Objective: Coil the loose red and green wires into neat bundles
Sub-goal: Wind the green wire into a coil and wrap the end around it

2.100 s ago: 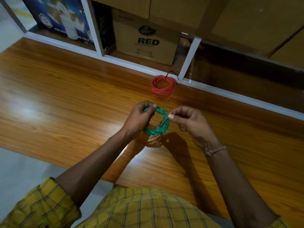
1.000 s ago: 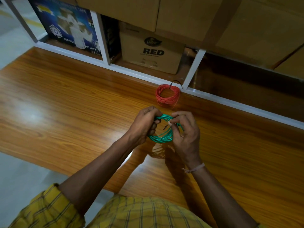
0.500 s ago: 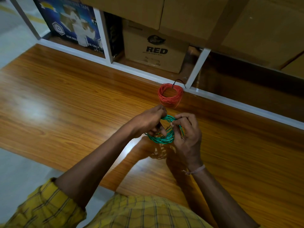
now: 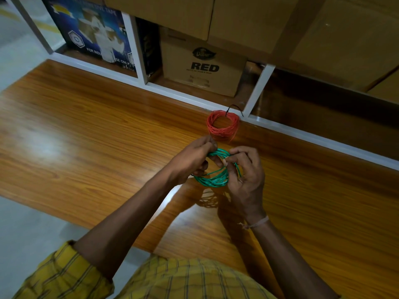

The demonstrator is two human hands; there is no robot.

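Green wire coil (image 4: 216, 180): wound into a round bundle of several loops, held in the air above the wooden table (image 4: 86, 130), between both hands. Its shadow falls on the table just below it.
Left hand (image 4: 190, 160): fingers curled round the left and upper-left part of the green coil, thumb and fingertips pinching the strands near the top. The back of the hand faces the camera.
Right hand (image 4: 246, 175): fingers curled round the right side of the green coil, with the thumb and forefinger pinching strands at the upper right. A pale thread band (image 4: 255, 223) sits on the wrist.
Contact between hands: the fingertips of both hands lie close together at the top of the coil; whether they touch cannot be told.
Red wire coil (image 4: 223, 126): a finished round bundle lying flat on the table, just beyond the hands and apart from them, near the white frame rail (image 4: 302, 132) at the table's far edge. A short dark tie or wire end (image 4: 234, 108) sticks up from its far rim.
Storage behind table: a brown carton printed "RED" (image 4: 204, 70) stands behind the rail, with a blue printed box (image 4: 92, 33) to its left and larger plain cartons (image 4: 248, 18) above.
Clothing: yellow checked shirt (image 4: 172, 279), sleeves rolled above the forearms.
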